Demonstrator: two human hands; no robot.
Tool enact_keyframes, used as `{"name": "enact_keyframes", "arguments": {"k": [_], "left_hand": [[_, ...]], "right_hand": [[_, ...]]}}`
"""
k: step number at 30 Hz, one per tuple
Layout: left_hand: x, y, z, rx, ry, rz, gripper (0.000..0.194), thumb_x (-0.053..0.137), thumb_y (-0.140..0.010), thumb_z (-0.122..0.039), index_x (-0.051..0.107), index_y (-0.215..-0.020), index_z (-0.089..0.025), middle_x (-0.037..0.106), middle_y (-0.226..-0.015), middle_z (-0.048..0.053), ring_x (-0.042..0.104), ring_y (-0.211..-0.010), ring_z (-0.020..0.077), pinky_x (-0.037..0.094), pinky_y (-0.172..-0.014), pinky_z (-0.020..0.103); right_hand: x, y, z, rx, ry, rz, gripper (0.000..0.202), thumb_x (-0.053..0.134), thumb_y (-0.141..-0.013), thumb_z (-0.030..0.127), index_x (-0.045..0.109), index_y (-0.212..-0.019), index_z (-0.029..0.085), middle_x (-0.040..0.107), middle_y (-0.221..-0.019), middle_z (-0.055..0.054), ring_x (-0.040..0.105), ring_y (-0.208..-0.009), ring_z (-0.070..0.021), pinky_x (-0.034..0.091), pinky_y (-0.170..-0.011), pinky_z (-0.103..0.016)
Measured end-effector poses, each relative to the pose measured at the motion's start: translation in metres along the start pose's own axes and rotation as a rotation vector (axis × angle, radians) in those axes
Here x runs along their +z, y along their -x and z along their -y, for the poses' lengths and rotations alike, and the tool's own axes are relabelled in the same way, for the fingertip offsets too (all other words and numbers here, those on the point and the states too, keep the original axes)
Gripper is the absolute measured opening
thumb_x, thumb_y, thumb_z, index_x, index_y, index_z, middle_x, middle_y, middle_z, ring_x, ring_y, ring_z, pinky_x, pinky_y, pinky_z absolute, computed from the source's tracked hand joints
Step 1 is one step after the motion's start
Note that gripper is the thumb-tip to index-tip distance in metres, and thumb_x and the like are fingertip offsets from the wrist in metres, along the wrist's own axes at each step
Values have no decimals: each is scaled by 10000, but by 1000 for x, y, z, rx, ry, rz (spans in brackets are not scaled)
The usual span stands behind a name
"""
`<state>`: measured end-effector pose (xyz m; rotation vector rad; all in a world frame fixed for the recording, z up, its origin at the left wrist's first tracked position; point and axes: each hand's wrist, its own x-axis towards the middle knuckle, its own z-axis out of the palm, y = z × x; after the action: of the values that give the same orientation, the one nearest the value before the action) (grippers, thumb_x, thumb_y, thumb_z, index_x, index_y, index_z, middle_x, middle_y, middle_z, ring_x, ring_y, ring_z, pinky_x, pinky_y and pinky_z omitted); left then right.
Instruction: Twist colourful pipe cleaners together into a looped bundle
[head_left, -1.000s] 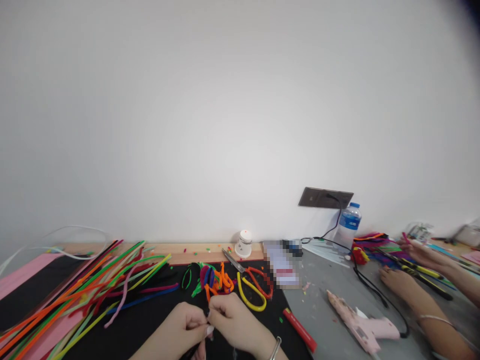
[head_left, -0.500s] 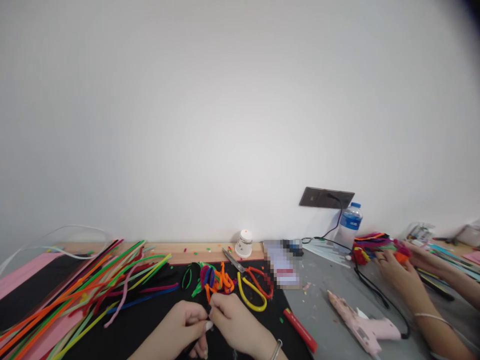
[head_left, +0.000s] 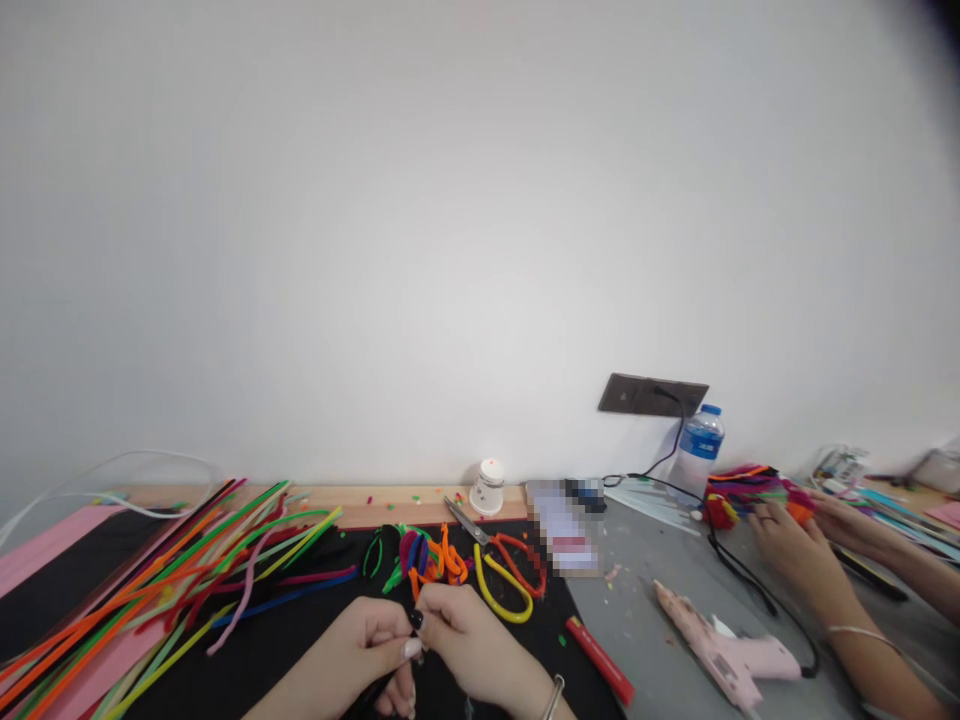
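Low in the middle of the head view, my left hand [head_left: 371, 645] and my right hand [head_left: 469, 640] meet fingertip to fingertip. Between their pinched fingers is a small dark piece, apparently a black pipe cleaner [head_left: 416, 619]; most of it is hidden by the fingers and blends into the black mat [head_left: 300, 630]. Just beyond my hands lies a cluster of bent pipe cleaners [head_left: 427, 560] in orange, green, purple and blue. Scissors [head_left: 504, 580] with one yellow and one red handle rest to the right of it, blades partly apart.
Many long coloured pipe cleaners [head_left: 187, 590] spread over the left side. A paper cup [head_left: 488, 487] stands upside down by the wall. To the right are a red stick-like tool [head_left: 600, 660], a pink glue gun [head_left: 724, 650], a bottle [head_left: 699, 450] and another person's hands [head_left: 795, 545].
My fingers have shifted slightly, and more of the dark piece shows between them. The other person's hands have moved a little; the things on the table lie as before.
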<state>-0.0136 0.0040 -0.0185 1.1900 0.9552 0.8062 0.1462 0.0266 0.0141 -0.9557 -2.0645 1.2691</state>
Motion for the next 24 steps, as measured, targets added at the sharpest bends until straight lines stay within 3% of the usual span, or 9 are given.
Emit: {"name": "enact_keyframes", "arguments": {"k": [4, 7, 10, 15, 20, 24], "left_hand": [[0, 5, -5, 44, 30, 46, 193, 606, -727, -286, 546, -627, -133, 688, -500, 37, 630, -457, 146, 413, -416, 189], [0, 7, -5, 83, 80, 71, 185, 617, -726, -284, 568, -640, -128, 690, -503, 35, 632, -453, 145, 432, -429, 196], [0, 6, -6, 87, 121, 74, 193, 628, -721, -304, 579, -655, -129, 689, -500, 31, 634, -445, 148, 436, -423, 198], [1, 6, -9, 46, 111, 51, 234, 649, -689, -340, 565, -631, -129, 681, -479, 35, 628, -428, 153, 425, -401, 196], [2, 5, -6, -7, 93, 19, 259, 643, -686, -365, 545, -620, -134, 674, -463, 31, 627, -415, 157, 415, -380, 194], [2, 4, -6, -15, 108, 29, 255, 641, -687, -360, 543, -622, -134, 667, -450, 29, 620, -401, 151, 402, -371, 186]], "right_hand": [[0, 0, -3, 71, -267, 80, 215, 481, -810, 285, 425, -640, 167, 377, -533, 64, 298, -457, -53, 216, -411, -168], [3, 0, -5, 117, -517, 138, 304, 536, -773, 425, 418, -653, 172, 362, -492, 82, 246, -384, -36, 156, -365, -173], [5, 0, -4, 135, -638, 149, 356, 590, -724, 468, 419, -639, 168, 370, -469, 89, 244, -355, -22, 154, -361, -173], [5, -1, -3, 172, -557, 111, 340, 572, -735, 455, 421, -640, 166, 395, -478, 87, 259, -352, -18, 151, -360, -177], [1, 0, -1, 205, -460, 102, 192, 491, -782, 294, 417, -659, 168, 414, -514, 78, 280, -390, -23, 169, -383, -175], [1, 0, -1, 227, -449, 98, 180, 496, -767, 277, 409, -650, 171, 411, -506, 83, 279, -383, -21, 167, -379, -173]]}}
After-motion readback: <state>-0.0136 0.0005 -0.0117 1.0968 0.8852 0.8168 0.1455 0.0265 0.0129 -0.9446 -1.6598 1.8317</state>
